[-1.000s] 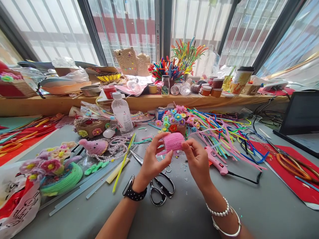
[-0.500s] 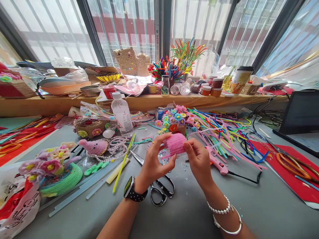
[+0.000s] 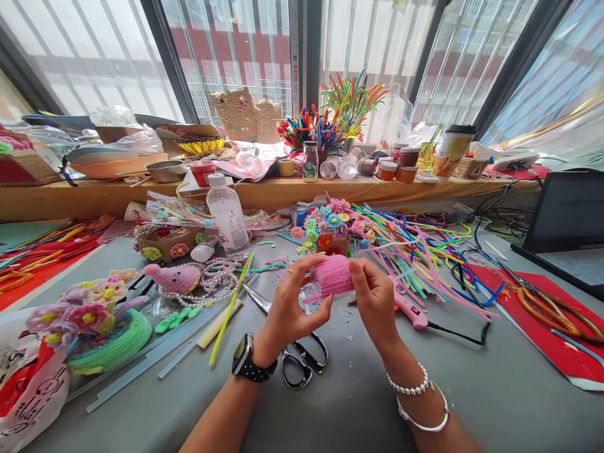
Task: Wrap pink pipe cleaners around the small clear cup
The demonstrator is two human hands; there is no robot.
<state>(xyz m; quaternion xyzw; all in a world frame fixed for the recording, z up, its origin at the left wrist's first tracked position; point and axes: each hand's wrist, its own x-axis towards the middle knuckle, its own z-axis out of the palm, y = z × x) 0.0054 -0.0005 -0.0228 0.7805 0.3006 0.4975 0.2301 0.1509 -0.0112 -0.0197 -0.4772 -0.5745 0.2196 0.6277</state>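
Note:
Between both hands, above the grey table, is a small pink fuzzy roll that looks wrapped in pipe cleaner (image 3: 331, 277). My left hand (image 3: 295, 302) grips its left end with thumb and fingers curved around it. At its right end, my right hand (image 3: 375, 299) pinches with thumb and bent fingers; the fingertips behind are hidden. Below my left hand lie black-handled scissors (image 3: 302, 362), their blades pointing up and left. A pink glue gun (image 3: 411, 308) rests to the right of my right hand, partly behind it.
Loose pipe cleaners (image 3: 415, 251) spread behind the glue gun. A water bottle (image 3: 228, 217), pearl strings (image 3: 221, 280) and a pink crocheted figure (image 3: 174, 280) stand or lie left. A green flower pot (image 3: 113, 343) sits further left. Orange-handled scissors (image 3: 552, 308) lie on red paper at right.
The whole view has shifted slightly, so things sit a little further left. Both hands keep nearly the same hold on the pink roll.

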